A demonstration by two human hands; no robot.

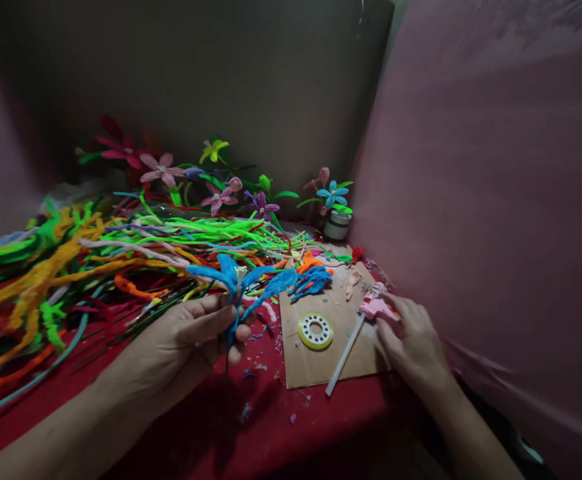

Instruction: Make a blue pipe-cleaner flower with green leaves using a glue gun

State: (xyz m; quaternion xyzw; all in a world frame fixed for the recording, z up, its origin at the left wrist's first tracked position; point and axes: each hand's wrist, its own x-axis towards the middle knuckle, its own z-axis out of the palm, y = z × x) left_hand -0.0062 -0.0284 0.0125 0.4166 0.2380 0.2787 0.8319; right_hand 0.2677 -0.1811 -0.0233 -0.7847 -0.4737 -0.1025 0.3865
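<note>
Here's the cardboard (298,367) on the red desk (285,437), and just off its left edge the left hand (185,340) has a blue flower (229,275) pinched by the stem, petals up, one blue leaf reaching toward the board. Over at the cardboard's right edge, the right hand (415,340) is at the pink glue gun (371,307), fingers and thumb around its handle; how tightly they close, I can't tell. Its glue stick (345,355) slants down and just pokes past the near edge! A tape roll (326,331) lies flat inside the left edge, with a gap between it and the stick. Blue fuzzy pieces (311,283) crowd the far left corner. Left of the board, heaped pipe cleaners (185,233) hem things in; right of it, a pink wall (481,200) stands close. Scraps dot the stretch in front.
</note>
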